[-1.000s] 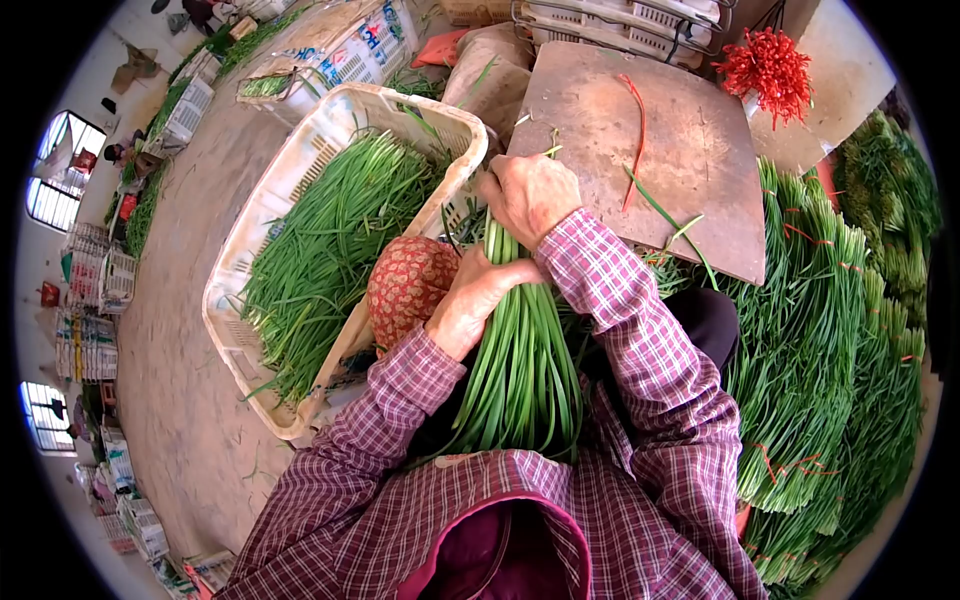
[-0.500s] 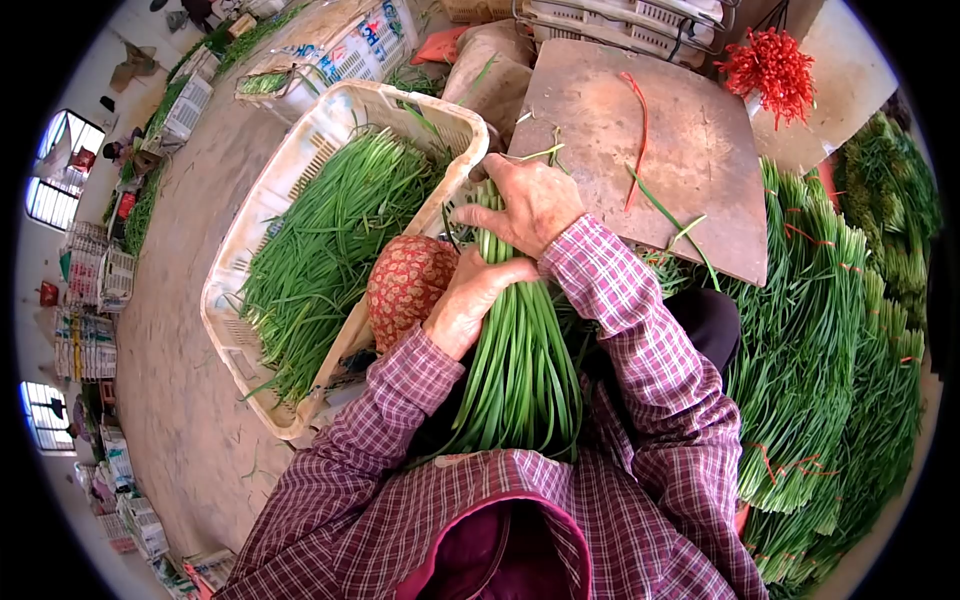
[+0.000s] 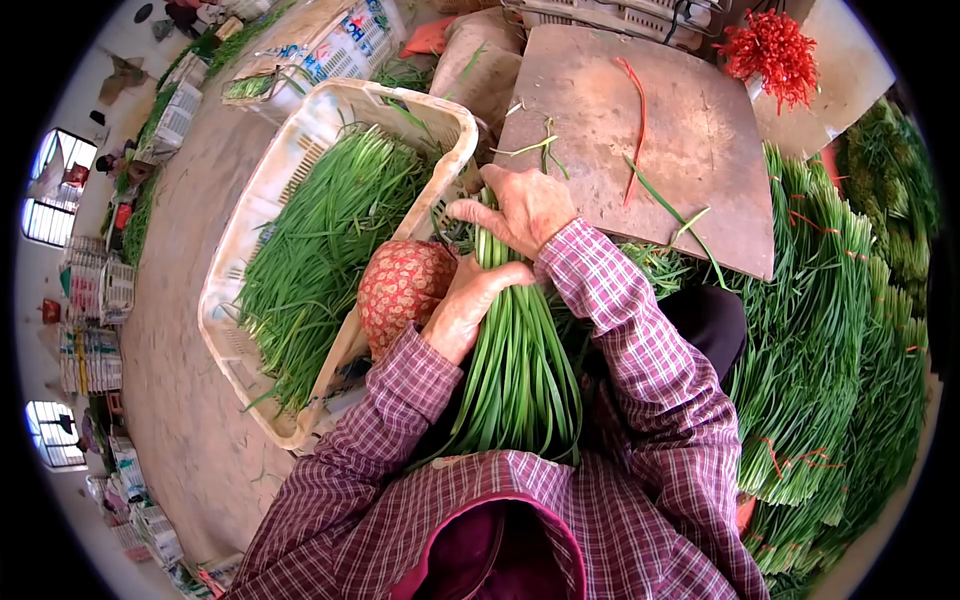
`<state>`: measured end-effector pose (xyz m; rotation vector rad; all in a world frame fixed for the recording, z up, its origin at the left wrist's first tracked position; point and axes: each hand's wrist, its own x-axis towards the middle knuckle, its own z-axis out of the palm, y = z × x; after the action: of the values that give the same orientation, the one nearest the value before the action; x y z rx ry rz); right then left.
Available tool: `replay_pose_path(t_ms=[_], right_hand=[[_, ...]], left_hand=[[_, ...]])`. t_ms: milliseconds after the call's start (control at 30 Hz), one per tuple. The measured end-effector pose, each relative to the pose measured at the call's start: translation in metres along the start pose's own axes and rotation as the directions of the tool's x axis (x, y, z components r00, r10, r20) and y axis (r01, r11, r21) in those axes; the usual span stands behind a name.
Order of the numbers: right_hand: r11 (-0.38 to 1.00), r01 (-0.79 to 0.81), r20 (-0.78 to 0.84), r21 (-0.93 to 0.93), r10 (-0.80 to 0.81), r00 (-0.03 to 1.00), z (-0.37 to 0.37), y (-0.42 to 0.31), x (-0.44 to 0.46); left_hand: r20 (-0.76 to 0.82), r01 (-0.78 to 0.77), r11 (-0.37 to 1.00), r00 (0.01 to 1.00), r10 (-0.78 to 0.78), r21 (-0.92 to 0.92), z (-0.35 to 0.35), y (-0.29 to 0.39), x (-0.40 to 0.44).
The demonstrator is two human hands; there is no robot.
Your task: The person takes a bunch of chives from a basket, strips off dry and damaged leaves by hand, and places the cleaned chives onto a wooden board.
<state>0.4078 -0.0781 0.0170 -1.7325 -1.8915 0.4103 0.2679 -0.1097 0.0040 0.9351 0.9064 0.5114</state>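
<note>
A bunch of long green stalks [image 3: 520,365] hangs leaf-down in front of my chest. My left hand [image 3: 470,305] is wrapped round it at mid-length, thumb across the front. Just above, my right hand [image 3: 530,210] holds the pale stem ends, its fingers curled over the top and its thumb on the near side. Beyond my hands lies a brown board [image 3: 690,130] with a red tie [image 3: 640,125], a loose green leaf [image 3: 665,208] and thin stalk scraps [image 3: 545,147] on it.
A white crate [image 3: 222,330] of loose green stalks stands at the left, beside a red patterned cloth [image 3: 400,290]. Tied green bundles [image 3: 810,360] are piled at the right. A cluster of red ties [image 3: 770,58] hangs behind the board. More crates [image 3: 340,45] stand at the back left.
My right hand has shifted down slightly and its thumb has spread from the fingers. Thin stalk scraps now lie at the board's left edge. The view has tilted a little.
</note>
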Motion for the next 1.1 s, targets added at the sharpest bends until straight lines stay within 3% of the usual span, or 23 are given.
replay_pose_path(t_ms=[67, 267, 433, 500, 567, 633, 833, 900, 933, 967, 1033, 1100], right_hand=[[1.000, 0.009, 0.045, -0.023, -0.008, 0.999, 0.000, 0.003, 0.000], [1.000, -0.001, -0.026, -0.007, 0.001, 1.000, 0.004, 0.006, 0.005], [0.967, 0.062, -0.146, 0.247, -0.026, 0.989, -0.014, -0.008, 0.002], [0.975, 0.068, -0.108, 0.214, -0.045, 0.993, -0.025, -0.015, -0.004], [0.989, 0.147, -0.098, 0.015, -0.145, 0.985, -0.029, -0.022, -0.009], [0.987, 0.155, -0.121, -0.035, -0.158, 0.980, -0.031, -0.026, -0.012], [0.976, 0.109, -0.181, 0.189, -0.074, 0.981, -0.029, -0.017, -0.004], [0.730, 0.032, -0.092, 0.683, 0.042, 0.995, -0.029, -0.012, -0.001], [0.583, -0.030, 0.028, 0.812, 0.012, 1.000, -0.032, -0.009, -0.001], [0.583, -0.030, 0.029, 0.812, 0.011, 1.000, -0.033, -0.009, -0.002], [0.615, 0.241, -0.177, 0.750, -0.164, 0.970, -0.035, -0.013, -0.005], [0.648, 0.278, -0.164, 0.709, -0.231, 0.959, -0.039, -0.016, -0.008]], left_hand=[[-0.063, 0.019, 0.991, 0.998, -0.028, -0.132, 0.003, -0.002, 0.004], [-0.034, -0.008, 0.994, 0.999, 0.005, -0.109, 0.005, 0.002, 0.005], [0.040, -0.010, 1.000, 0.999, 0.010, 0.021, 0.003, 0.013, -0.006], [0.012, -0.055, 0.998, 0.998, 0.055, -0.007, 0.010, 0.017, -0.013], [0.018, -0.075, 0.997, 0.997, 0.074, 0.005, 0.013, 0.023, -0.018], [0.022, -0.090, 0.996, 0.996, 0.090, 0.016, 0.014, 0.023, -0.021], [0.061, -0.134, 0.987, 0.990, 0.129, 0.090, 0.012, 0.024, -0.022], [0.070, -0.110, 0.992, 0.992, 0.106, 0.055, 0.014, 0.027, -0.025], [0.063, -0.134, 0.991, 0.989, 0.132, 0.026, 0.014, 0.025, -0.024], [0.062, -0.134, 0.991, 0.989, 0.132, 0.025, 0.014, 0.026, -0.026], [0.075, -0.119, 0.992, 0.990, 0.121, -0.030, 0.012, 0.027, -0.029], [0.089, -0.109, 0.994, 0.990, 0.110, -0.015, 0.012, 0.032, -0.035]])
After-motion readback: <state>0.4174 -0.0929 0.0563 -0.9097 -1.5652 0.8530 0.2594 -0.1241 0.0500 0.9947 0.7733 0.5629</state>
